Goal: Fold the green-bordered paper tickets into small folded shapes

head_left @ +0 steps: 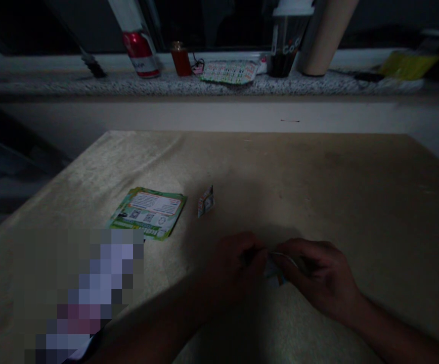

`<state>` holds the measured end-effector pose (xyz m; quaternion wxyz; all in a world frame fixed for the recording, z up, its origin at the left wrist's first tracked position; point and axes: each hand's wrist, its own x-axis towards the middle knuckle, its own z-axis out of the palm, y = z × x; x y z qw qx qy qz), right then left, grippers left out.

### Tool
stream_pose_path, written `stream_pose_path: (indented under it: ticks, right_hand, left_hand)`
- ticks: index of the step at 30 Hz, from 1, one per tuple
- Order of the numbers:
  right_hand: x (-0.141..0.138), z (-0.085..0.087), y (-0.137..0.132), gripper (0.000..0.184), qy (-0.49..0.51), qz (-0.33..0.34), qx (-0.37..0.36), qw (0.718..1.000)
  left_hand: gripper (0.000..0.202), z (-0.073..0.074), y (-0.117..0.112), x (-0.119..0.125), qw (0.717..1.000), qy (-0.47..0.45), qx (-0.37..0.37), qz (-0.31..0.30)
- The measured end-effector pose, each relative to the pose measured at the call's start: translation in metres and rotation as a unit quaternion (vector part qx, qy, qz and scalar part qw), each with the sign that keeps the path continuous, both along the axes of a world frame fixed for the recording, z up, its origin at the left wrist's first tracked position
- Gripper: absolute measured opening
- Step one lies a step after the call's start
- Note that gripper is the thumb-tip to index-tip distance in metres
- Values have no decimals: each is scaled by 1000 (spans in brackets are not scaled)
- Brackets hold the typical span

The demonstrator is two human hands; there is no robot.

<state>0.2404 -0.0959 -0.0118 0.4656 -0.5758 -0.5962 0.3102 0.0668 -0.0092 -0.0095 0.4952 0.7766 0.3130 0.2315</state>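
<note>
My left hand [242, 263] is closed, its thumb and fingers pinching the left edge of a small printed piece of folded paper [274, 272]. On the other side of that paper, my right hand [320, 273] grips it between thumb and fingertips. Both hands are in dim light just above the table, and they hide much of the paper. Beyond my left hand, a small folded paper piece [206, 202] stands on the table. To its left lies a stack of green printed leaflets [149, 212].
The pale-covered table [318, 172] reaches a wall under a speckled stone windowsill [109, 87]. On the sill are a red can [139, 53], an orange-brown bottle [181, 59], a lidded dark cup [283, 45] and a tan tube [325, 40]. A blurred-out patch covers the lower left.
</note>
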Motion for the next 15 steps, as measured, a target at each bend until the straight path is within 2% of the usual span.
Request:
stream_pose_path:
  ticks: [7,15]
  right_hand:
    - [-1,1,1,13,-8,-73,25,997]
    - [-2,3,3,14,-7,-14,12,1000]
  left_hand:
    - [25,3,2,-2,999,-5,-51,-4]
    - [29,0,0,-2,1000,17,8,-6]
